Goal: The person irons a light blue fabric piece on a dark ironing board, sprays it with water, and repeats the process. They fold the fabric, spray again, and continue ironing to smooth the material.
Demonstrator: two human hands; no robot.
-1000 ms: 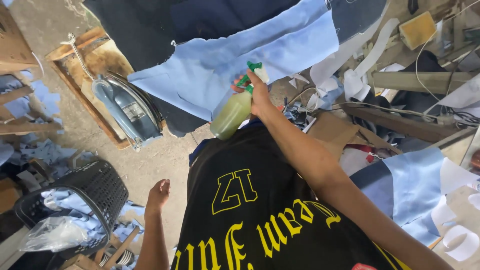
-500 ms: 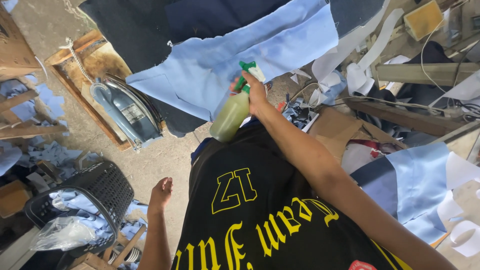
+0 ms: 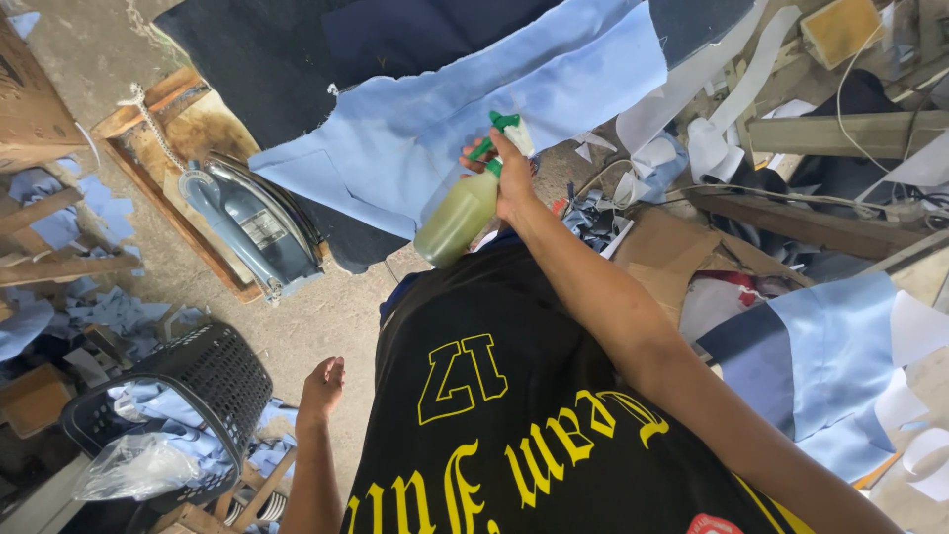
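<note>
My right hand (image 3: 511,178) grips a spray bottle (image 3: 460,214) of yellowish liquid by its green trigger head, nozzle pointed at a light blue cloth (image 3: 465,119) lying on a dark padded surface (image 3: 297,40). An electric iron (image 3: 257,222) rests on its side on a wooden stand (image 3: 173,124) left of the cloth. My left hand (image 3: 323,384) hangs low beside my black shirt, fingers loosely apart, holding nothing.
A black plastic basket (image 3: 203,381) with blue scraps and a clear bag stands at lower left. Blue fabric pieces (image 3: 830,346) lie at right, with cardboard (image 3: 672,252), white strips (image 3: 722,129) and cables. Wooden slats (image 3: 49,267) and scraps litter the left.
My right hand has lifted the bottle slightly toward the blue cloth. The view has shifted a little; my left hand stays hanging at my side.
</note>
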